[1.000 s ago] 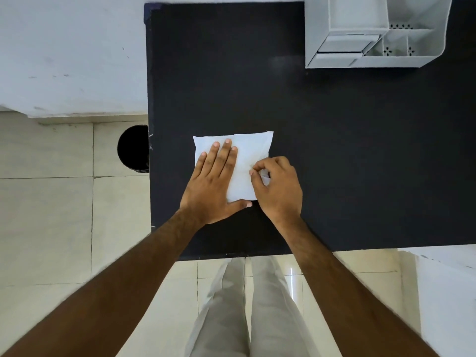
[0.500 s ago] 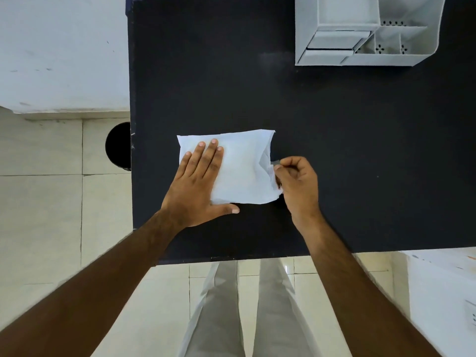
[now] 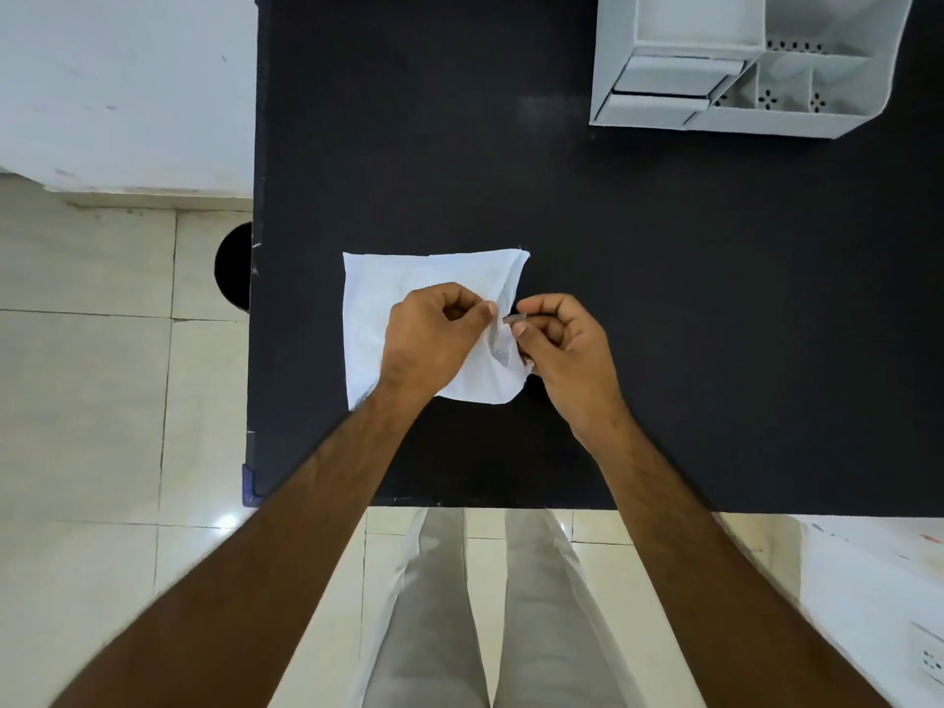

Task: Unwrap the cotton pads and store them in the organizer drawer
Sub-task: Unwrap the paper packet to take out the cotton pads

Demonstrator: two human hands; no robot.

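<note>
Left hand (image 3: 434,334) curled, thumb and forefinger pinching the right edge of the white pack of cotton pads (image 3: 398,278). Right hand (image 3: 559,344) also curled, fingertips pinching the same edge from the other side, just beside the left fingertips. Wrapper looks puckered and lifted between the two pinches; the rest of the pack lies flat on the black table (image 3: 664,298), near the front-left part of the top. Cannot tell if the wrapper is torn open; no loose pads visible. Grey organizer (image 3: 654,107) sits at the far right of the table, well apart from the pack, with drawer fronts facing the person and open compartments on its right side. Cannot tell whether a drawer is pulled out.
</note>
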